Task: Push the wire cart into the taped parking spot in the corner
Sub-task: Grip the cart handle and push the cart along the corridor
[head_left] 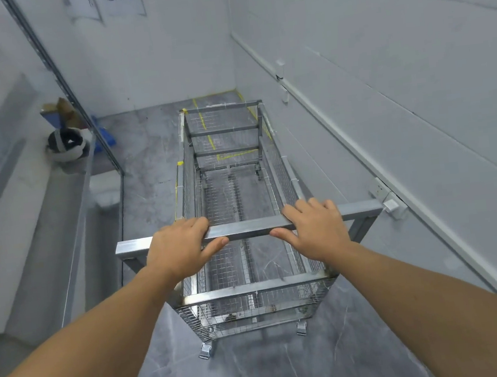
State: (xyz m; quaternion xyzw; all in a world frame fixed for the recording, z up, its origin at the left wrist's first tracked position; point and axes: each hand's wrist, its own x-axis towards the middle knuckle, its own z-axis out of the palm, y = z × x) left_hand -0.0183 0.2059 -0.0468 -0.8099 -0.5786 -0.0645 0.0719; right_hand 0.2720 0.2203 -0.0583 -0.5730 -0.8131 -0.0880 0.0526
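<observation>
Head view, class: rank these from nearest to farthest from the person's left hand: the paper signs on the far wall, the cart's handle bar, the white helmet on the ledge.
1. Handle bar: under the left hand, its fingers curled over it.
2. White helmet: on the ledge, ahead and to the left.
3. Paper signs: high on the far wall, beyond the wire cart.

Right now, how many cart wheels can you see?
3. Two at the near end of the wire cart: near-left caster, near-right caster. One far-right caster shows through the mesh; the far-left is hidden.
</observation>
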